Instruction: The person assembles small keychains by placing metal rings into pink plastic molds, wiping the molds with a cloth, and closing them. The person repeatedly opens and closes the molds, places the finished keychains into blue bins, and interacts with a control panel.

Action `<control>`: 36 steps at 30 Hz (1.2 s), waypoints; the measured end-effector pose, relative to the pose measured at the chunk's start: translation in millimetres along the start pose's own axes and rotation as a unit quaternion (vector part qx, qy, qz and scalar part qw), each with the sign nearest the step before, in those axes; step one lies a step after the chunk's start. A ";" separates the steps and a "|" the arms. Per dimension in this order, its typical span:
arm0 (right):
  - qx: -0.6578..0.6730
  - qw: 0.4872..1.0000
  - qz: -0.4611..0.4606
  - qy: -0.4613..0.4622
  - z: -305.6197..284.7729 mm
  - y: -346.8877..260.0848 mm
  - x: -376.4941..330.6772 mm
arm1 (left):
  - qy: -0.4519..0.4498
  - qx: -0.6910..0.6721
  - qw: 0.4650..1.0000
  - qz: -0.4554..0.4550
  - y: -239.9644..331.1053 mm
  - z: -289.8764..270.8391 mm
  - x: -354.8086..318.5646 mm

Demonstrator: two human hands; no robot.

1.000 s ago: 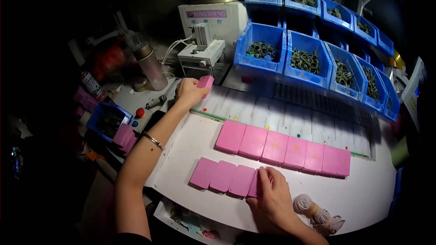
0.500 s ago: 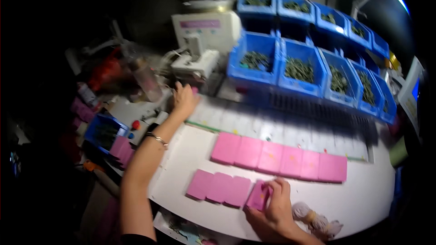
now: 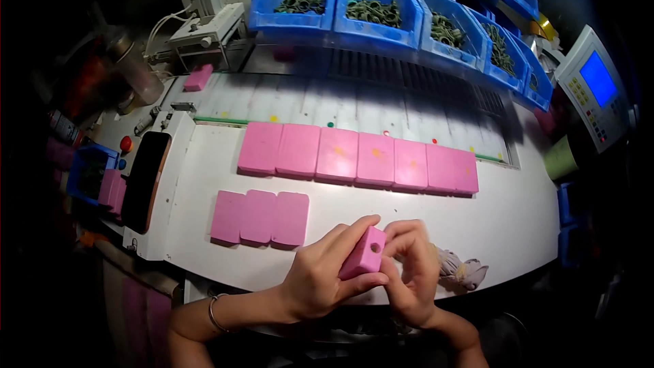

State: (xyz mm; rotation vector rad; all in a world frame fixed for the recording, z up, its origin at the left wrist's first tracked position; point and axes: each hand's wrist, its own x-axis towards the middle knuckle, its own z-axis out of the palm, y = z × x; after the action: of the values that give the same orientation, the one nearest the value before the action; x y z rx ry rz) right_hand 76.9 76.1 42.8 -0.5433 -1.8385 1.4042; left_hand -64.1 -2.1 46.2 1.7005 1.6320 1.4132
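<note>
Near the front edge of the white table, my left hand (image 3: 317, 269) grips a small pink block (image 3: 363, 253) from its side. A round dark hole shows in the block's end face. My right hand (image 3: 412, 262) is right beside that face, fingers curled and thumb close to the block's edge. Whatever its fingertips pinch, if anything, is hidden. To the left lie three pink blocks (image 3: 260, 217) side by side. Behind them runs a longer row of pink blocks (image 3: 338, 153), some with yellowish marks. Just past my right hand lies a bundle of pale grey fabric ties (image 3: 463, 270).
Blue bins (image 3: 378, 17) of small greenish parts stand at the back. A white machine (image 3: 208, 31) has a pink block (image 3: 198, 78) beside it, back left. A dark phone (image 3: 148, 180) lies at left. A control panel (image 3: 594, 85) with a blue screen stands at right.
My left hand has come from the machine at the back left to the front. One front block has been lifted off the table and is now in it. The view has shifted.
</note>
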 end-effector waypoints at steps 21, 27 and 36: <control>-0.479 0.842 0.109 -0.225 -30.5 -4.2 -19.1 | 0.088 -0.296 0.901 -0.305 -26.6 17.2 -11.4; -0.247 0.946 -0.149 -0.148 -18.2 -11.2 -2.8 | -0.061 -0.399 0.842 -0.358 -3.0 19.2 1.0; -0.317 0.907 -0.276 0.027 -5.9 14.4 -11.6 | -0.009 -0.472 0.804 -0.360 11.8 33.7 -9.2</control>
State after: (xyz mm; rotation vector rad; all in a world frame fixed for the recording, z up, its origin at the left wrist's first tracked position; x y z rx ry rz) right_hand 87.2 76.0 26.4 -0.3167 -2.1663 0.3990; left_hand -28.0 -1.5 38.4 0.4355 1.0242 1.3853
